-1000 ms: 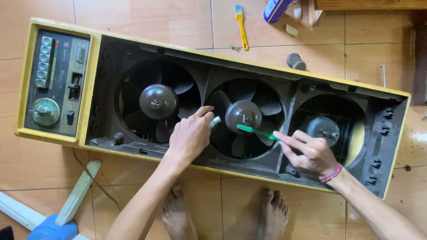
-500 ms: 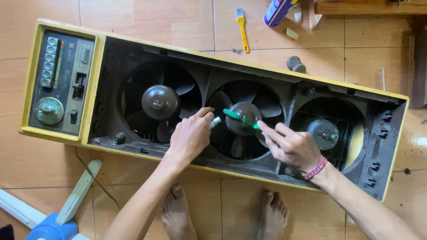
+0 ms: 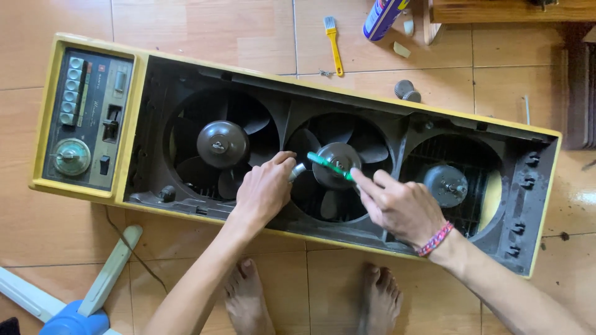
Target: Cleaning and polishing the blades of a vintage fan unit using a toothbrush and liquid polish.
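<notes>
A long yellow fan housing (image 3: 93, 192) lies flat on the floor, its front off, with three dark fans in a row. My right hand (image 3: 397, 208) grips a green-handled tool (image 3: 329, 166) laid across the hub of the middle fan (image 3: 338, 164). My left hand (image 3: 264, 189) is closed around a small silvery object (image 3: 298, 170) at that fan's left rim. The left fan (image 3: 222, 144) has all its blades. The right fan (image 3: 447, 185) shows a bare hub over a grille. A control panel (image 3: 84, 118) with buttons and a dial fills the left end.
A yellow-handled brush (image 3: 334, 43) and a blue spray can (image 3: 382, 17) lie on the tiles beyond the housing, with two small round caps (image 3: 406, 91) nearby. A blue and white object (image 3: 74, 313) sits at lower left. My bare feet (image 3: 310, 298) are below the housing.
My right hand has carried the green tool leftward, from the gap between the middle and right fans onto the middle fan's hub. My left hand stayed put.
</notes>
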